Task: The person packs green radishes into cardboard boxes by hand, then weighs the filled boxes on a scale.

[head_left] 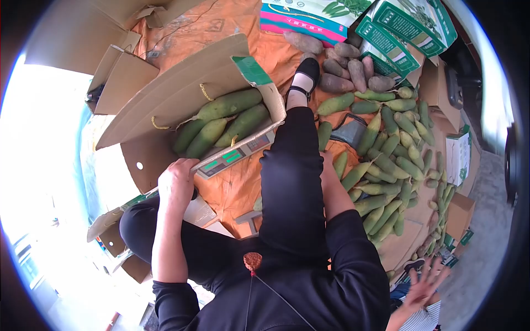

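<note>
Our left hand [178,177]: fingers curled at near corner of open carton [176,92], beside scale [227,160]; can't tell if gripping. Green radishes [207,138] lie inside carton. Our right hand [328,161] mostly hidden by knee [292,168]; fingers' state, we can't tell. Radish heap [381,189] beyond.

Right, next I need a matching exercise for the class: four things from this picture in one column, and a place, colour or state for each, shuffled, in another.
Column one
1. Left hand
2. Scale
3. Other person's hand
4. Purplish roots

Column two
A. Heaped beside the black shoe
B. At the open box's near edge
C. Partly lit green
D. Spread open, lower right

Pairs: 1-B, 2-C, 3-D, 4-A
</note>
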{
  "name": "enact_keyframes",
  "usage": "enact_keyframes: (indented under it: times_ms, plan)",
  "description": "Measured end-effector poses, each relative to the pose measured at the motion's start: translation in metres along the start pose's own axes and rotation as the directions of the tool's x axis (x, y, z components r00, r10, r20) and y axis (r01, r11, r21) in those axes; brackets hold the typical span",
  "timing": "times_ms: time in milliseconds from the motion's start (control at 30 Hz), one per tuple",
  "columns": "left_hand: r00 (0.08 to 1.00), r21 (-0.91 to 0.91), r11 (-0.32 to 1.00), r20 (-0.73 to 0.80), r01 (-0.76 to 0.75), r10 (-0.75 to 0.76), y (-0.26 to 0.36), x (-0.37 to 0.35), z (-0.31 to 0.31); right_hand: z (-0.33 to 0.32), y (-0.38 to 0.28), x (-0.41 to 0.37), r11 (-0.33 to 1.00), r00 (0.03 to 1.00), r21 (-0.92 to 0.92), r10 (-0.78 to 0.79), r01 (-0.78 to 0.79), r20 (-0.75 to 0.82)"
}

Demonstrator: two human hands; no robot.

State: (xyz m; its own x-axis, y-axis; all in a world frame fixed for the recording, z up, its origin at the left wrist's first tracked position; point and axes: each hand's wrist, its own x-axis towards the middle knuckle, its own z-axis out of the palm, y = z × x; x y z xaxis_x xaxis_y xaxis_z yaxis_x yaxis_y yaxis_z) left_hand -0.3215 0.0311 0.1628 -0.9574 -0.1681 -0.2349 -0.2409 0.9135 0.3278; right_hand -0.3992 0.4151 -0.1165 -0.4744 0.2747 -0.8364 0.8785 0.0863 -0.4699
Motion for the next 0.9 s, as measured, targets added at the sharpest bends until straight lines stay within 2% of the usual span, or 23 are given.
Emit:
enact_keyframes:
  times_ms: [67, 100, 133, 167, 267, 333, 433, 500, 567, 633, 700, 767, 833, 900]
  plan:
    - [1.000, -0.001, 1.000, 0.015, 0.027, -0.027, 0.001, 0.000, -0.001, -0.010, 0.020, 0.011, 0.980, 0.984, 0.198, -0.044, 0.009, 0.175]
    - [0.999, 0.016, 0.999, 0.027, 0.028, -0.029, 0.000, 0.001, 0.000, -0.008, 0.021, 0.005, 0.955, 0.994, 0.296, -0.040, 0.008, 0.104]
    - [0.999, 0.034, 0.999, 0.038, 0.034, -0.036, -0.001, 0.000, 0.000, -0.016, 0.010, -0.015, 0.973, 0.984, 0.218, -0.107, 0.074, 0.142]
    - [0.998, 0.031, 0.998, 0.029, 0.050, -0.051, -0.002, -0.001, 0.000, -0.015, 0.004, -0.029, 0.958, 0.986, 0.248, -0.159, 0.143, 0.049]
    - [1.000, 0.039, 0.999, 0.012, 0.016, -0.016, -0.006, -0.002, 0.003, -0.029, -0.042, -0.076, 0.919, 0.918, 0.055, -0.393, 0.390, 0.055]
    - [1.000, 0.052, 0.998, 0.013, 0.018, -0.018, -0.010, -0.002, 0.006, -0.040, -0.075, -0.094, 0.812, 0.806, 0.026, -0.582, 0.583, 0.108]
    - [1.000, 0.075, 0.997, 0.025, -0.001, -0.001, -0.009, -0.002, 0.004, -0.045, -0.147, -0.171, 0.525, 0.521, -0.019, -0.838, 0.851, 0.159]
    - [1.000, 0.072, 0.997, 0.016, -0.019, 0.018, -0.009, -0.003, 0.005, -0.038, -0.188, -0.233, 0.495, 0.456, 0.146, -0.859, 0.857, 0.235]
    - [1.000, 0.069, 0.997, 0.012, -0.026, 0.025, -0.012, -0.003, 0.006, -0.026, -0.219, -0.286, 0.328, 0.281, 0.099, -0.902, 0.939, 0.329]
    - [0.999, 0.067, 0.997, 0.013, -0.036, 0.036, -0.014, -0.004, 0.009, -0.004, -0.236, -0.326, 0.257, 0.175, 0.147, -0.890, 0.955, 0.421]
    - [0.996, 0.101, 0.992, -0.041, -0.069, 0.073, -0.015, -0.004, 0.011, 0.025, -0.243, -0.344, 0.083, 0.040, 0.064, -0.863, 0.995, 0.503]
    - [0.996, 0.125, 0.989, -0.033, -0.074, 0.078, -0.015, -0.004, 0.011, 0.062, -0.245, -0.353, -0.128, -0.102, -0.008, -0.819, 0.992, 0.565]
    - [0.996, 0.143, 0.986, -0.018, -0.080, 0.083, -0.015, -0.003, 0.011, 0.103, -0.239, -0.349, -0.211, -0.109, -0.086, -0.762, 0.974, 0.638]
    - [0.998, 0.171, 0.984, 0.058, -0.041, 0.031, -0.017, -0.001, 0.011, 0.142, -0.229, -0.339, -0.290, -0.045, -0.219, -0.691, 0.932, 0.721]
